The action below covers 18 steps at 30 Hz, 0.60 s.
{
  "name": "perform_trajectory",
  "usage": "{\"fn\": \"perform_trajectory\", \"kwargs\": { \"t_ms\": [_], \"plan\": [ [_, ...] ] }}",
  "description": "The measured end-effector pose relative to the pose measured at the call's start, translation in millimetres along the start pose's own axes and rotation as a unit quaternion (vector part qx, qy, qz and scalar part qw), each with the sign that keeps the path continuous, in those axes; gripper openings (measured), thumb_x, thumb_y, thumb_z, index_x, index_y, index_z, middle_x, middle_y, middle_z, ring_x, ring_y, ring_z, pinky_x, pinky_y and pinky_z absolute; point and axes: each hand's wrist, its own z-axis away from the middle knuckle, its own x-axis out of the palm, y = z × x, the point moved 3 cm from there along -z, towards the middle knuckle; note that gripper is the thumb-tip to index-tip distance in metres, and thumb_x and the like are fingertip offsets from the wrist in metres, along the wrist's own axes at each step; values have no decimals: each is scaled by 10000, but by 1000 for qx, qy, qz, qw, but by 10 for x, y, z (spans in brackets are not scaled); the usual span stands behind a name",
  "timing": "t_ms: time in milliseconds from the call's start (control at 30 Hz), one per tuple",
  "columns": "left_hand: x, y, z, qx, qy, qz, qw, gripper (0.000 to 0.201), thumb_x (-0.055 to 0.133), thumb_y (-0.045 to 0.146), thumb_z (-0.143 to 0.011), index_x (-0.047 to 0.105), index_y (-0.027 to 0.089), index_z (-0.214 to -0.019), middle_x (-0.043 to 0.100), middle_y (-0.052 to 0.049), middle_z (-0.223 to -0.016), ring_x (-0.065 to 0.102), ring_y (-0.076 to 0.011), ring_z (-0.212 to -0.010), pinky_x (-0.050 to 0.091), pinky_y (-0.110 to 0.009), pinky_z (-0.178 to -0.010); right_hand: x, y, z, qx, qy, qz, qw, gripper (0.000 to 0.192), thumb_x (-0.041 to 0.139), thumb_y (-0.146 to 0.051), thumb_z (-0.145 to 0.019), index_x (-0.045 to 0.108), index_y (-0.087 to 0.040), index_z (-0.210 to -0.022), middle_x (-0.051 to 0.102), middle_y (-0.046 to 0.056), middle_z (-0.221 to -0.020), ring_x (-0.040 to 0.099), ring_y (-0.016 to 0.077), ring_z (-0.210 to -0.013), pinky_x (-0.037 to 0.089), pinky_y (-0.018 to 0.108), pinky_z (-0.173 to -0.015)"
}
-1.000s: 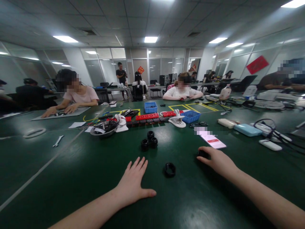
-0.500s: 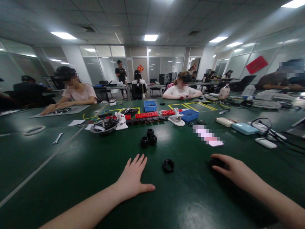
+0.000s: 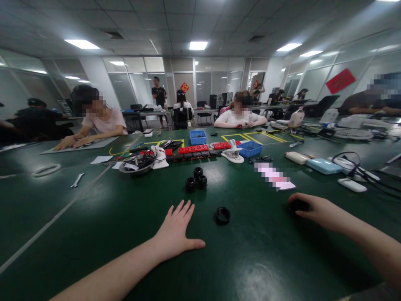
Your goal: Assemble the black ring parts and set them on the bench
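Observation:
My left hand [image 3: 175, 232] lies on the green table [image 3: 131, 234] with its fingers spread, holding nothing. Just right of its thumb is a black ring nut [image 3: 222, 223], lying by itself. Three black threaded plastic fittings [image 3: 190, 184] stand close together beyond my left fingertips. Off to the right, my right hand [image 3: 321, 211] is curled round a black plastic part [image 3: 300, 205] at the table surface. Fingers and shadow cover most of that part, so its exact shape cannot be made out.
Across the table are red and black socket strips [image 3: 193, 149], blue bins [image 3: 198, 137], a white clip stand [image 3: 232, 152] and a metal bowl [image 3: 138, 165]. A wrench [image 3: 77, 180] lies left; a pink phone-like item [image 3: 286, 185] and a light-blue case [image 3: 324, 166] lie right. Several people sit around.
My right hand has slid right and slightly away from me, carrying the black part with it. My left hand has stayed where it was; the view has shifted slightly.

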Motion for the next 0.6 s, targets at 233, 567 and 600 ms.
{"fn": "perform_trajectory", "kwargs": {
  "t_ms": [233, 567, 600],
  "plan": [
    [8, -11, -7, 0, 2, 7, 1000, 1061, 423, 816, -630, 150, 158, -1416, 76, -90, -1478, 38, -315, -1342, 74, -520, -1067, -44, 130, -147, 5, 21, -2, 1000, 251, 540, -226, -706, 630, -207, -940, 656, 99, -957, 620, 247, -849, 456, 311, -717],
    [7, -2, 0, 1, 4, 14, 1000, 1059, 435, 810, -630, 154, 156, -1414, 77, -98, -1476, 37, -317, -1341, 78, -528, -1063, -72, 81, -236, 9, 55, 15, 998, 226, 545, -229, -727, 637, -174, -926, 665, 121, -933, 628, 242, -815, 455, 294, -682],
    [3, 3, 3, 1, 4, 14, 1000, 1060, 433, 812, -630, 155, 156, -1414, 77, -97, -1476, 38, -316, -1342, 77, -527, -1064, -68, 79, -237, 6, 59, 16, 998, 233, 543, -234, -732, 638, -170, -935, 666, 120, -939, 630, 237, -815, 458, 289, -683]
  ]
}}
